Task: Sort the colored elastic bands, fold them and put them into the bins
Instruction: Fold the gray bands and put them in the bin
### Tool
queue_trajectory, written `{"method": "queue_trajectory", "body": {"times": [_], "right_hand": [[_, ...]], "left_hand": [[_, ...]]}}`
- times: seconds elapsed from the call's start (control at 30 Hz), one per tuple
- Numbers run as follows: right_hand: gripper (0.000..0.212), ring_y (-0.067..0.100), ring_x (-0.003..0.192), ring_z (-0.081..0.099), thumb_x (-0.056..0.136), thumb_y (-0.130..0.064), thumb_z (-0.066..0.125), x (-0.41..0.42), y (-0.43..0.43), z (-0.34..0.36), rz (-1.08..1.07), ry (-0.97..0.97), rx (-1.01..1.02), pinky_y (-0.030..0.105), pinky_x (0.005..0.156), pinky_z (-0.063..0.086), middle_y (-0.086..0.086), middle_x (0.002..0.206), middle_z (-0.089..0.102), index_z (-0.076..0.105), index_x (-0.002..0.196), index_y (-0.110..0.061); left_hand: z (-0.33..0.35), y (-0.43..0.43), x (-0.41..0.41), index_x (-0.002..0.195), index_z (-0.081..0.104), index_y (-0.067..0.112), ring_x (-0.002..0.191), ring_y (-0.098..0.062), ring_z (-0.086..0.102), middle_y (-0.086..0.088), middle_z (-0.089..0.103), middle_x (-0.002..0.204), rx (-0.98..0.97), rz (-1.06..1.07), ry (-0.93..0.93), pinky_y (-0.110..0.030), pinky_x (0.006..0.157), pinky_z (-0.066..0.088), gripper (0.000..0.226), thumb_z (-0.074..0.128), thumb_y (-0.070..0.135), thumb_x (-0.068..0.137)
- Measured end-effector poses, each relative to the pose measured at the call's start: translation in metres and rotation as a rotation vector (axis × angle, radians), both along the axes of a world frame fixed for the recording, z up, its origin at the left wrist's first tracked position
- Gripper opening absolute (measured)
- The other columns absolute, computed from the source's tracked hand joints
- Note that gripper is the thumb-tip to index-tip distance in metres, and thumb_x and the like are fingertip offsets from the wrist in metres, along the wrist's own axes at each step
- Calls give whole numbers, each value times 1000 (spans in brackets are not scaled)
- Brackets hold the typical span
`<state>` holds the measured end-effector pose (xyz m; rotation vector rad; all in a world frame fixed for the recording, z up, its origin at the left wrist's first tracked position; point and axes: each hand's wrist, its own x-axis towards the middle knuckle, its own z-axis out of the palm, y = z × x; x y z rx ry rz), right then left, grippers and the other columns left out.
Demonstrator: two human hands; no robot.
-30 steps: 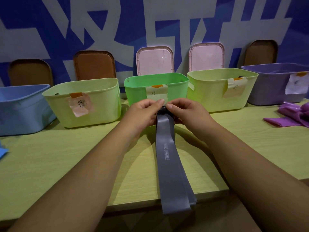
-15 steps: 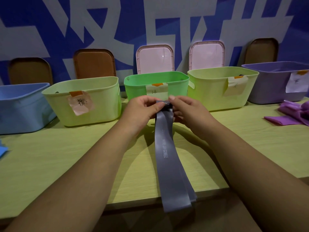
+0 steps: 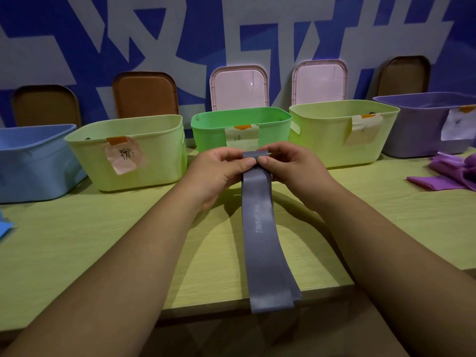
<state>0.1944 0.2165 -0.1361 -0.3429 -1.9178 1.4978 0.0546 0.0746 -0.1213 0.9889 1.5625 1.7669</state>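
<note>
Grey flat elastic band (image 3: 260, 222) runs from mid-bench over the near edge — left hand (image 3: 219, 173) and right hand (image 3: 288, 166) both pinch its far end. Folding step; next, I'd guess, double it over.

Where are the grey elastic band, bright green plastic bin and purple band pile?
grey elastic band (image 3: 260, 228): head view, mid-strip near its printed lettering.
bright green plastic bin (image 3: 208, 132): head view, front wall left of label.
purple band pile (image 3: 438, 181): head view, flat front strip.
</note>
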Motion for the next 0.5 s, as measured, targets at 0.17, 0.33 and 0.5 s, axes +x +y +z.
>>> {"method": "queue_trajectory", "body": {"times": [0.17, 0.33, 0.5], "right_hand": [[23, 32, 100, 75, 98, -11, 76, 1, 2, 0, 23, 26, -37, 54, 98, 62, 16, 109, 80, 75, 121, -12], [23, 32, 94, 69, 95, -4, 78, 1, 0, 1, 69, 36, -86, 51, 95, 58, 22, 108, 77, 78, 114, -17], [30, 33, 101, 75, 91, 1, 80, 3, 0, 2, 57, 17, -91, 50, 99, 62, 16, 111, 78, 79, 111, -21]], "left_hand": [[3, 2, -2, 115, 75, 10, 91, -22, 79, -9, 82, 98, -27, 49, 149, -36, 80, 65, 24, 82, 6, 92], [5, -3, -2, 116, 74, 5, 92, -27, 79, -17, 79, 100, 10, 5, 62, -36, 78, 65, 31, 81, -4, 88], [3, -4, -4, 125, 72, 5, 104, -28, 79, -18, 80, 113, -23, -44, -52, -33, 84, 64, 42, 81, -7, 85]]}}
